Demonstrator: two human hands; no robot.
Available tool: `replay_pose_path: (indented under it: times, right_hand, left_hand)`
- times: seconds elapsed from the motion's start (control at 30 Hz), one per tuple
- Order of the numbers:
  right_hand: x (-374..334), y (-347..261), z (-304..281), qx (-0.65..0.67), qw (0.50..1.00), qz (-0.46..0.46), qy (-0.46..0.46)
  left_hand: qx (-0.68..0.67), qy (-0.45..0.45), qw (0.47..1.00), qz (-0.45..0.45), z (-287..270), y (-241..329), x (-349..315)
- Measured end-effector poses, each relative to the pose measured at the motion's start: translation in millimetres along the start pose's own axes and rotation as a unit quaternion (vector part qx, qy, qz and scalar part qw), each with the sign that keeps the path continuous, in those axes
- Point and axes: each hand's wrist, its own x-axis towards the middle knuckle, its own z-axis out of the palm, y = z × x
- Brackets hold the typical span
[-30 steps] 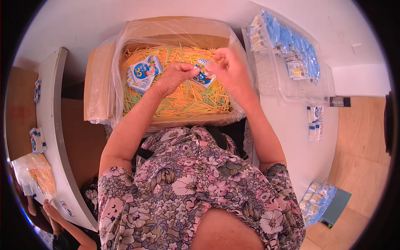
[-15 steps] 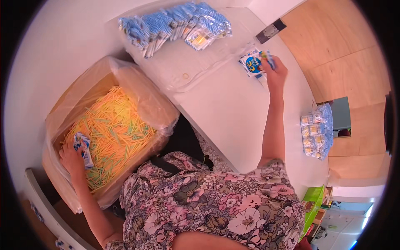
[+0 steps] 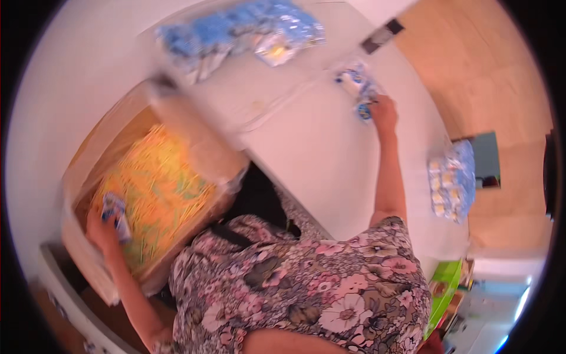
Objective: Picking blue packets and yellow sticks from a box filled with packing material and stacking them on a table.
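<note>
My left hand [image 3: 103, 230] is closed on a small blue-and-white packet [image 3: 116, 217] at the near left side of a plastic-lined cardboard box [image 3: 82, 206]. Beneath that packet lies a heap of thin yellow, orange and green sticks [image 3: 162, 177]. Over the white table [image 3: 306, 159], my right hand [image 3: 385, 115] pinches another blue-and-white sachet [image 3: 364, 111], blurred by motion. Just beyond it are more white-and-blue packets [image 3: 354, 75] on the tabletop; their number is too smeared to tell.
A clear plastic tray [image 3: 247, 100] at the back holds overlapping rows of blue-striped packets [image 3: 236, 29]. A black-and-white object [image 3: 382, 36] lies at the far table edge. Bundled blue packs [image 3: 453, 183] stand at the right edge, and a green box [image 3: 445, 289] at lower right.
My right hand has drawn the sachet slightly nearer to me, uncovering the packets beyond it. My left hand stays in the box with its packet, barely shifted.
</note>
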Motion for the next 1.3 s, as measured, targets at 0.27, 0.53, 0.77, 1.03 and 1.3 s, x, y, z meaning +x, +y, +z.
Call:
replay_pose_path:
  times: [0.27, 0.53, 0.77, 1.03, 1.3]
  right_hand:
    - [-17.3, -160.8, -119.4, 0.205, 0.918, -0.158, 0.3]
    - [-69.9, -447.1, -88.6, 0.287, 0.811, -0.455, -0.228]
    - [-53.7, -500.9, 11.4, 0.128, 0.789, -0.532, -0.278]
    - [-59.3, -513.0, 21.9, 0.173, 0.758, -0.547, -0.311]
    - [-48.6, -512.9, 21.0, 0.129, 0.772, -0.541, -0.309]
  left_hand:
    - [0.011, 0.05, 0.999, 0.013, 2.3, 27.0, 11.7]
    - [0.027, 0.021, 0.999, -0.014, 3.4, 11.6, 6.8]
    - [0.044, -0.013, 0.998, -0.038, -0.2, 15.8, 13.6]
    - [-0.008, -0.027, 0.999, -0.04, -2.9, 11.4, 13.8]
    - [-0.329, -0.021, 0.943, -0.039, -4.9, 1.8, 17.2]
